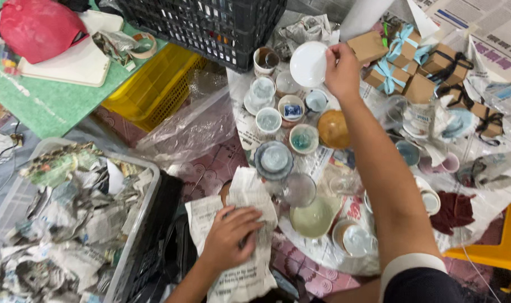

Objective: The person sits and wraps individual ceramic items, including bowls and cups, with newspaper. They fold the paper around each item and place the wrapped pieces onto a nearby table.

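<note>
- The left hand [228, 235] lies flat, fingers spread, pressing a crumpled newspaper sheet [241, 241] near the person; it grips nothing.
- Between the two hands, glazed cups [304, 138] and bowls [314, 217] crowd together, some touching.
- Farther out, the right hand [342, 72] pinches a white saucer [308, 64] by its rim above the cups.
- That thin rim grip could slip, I judge, dropping the saucer onto the crockery beneath.

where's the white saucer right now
In the head view the white saucer is up top, right of centre, held by the right hand, just below the black crate and above the small cups.
</note>
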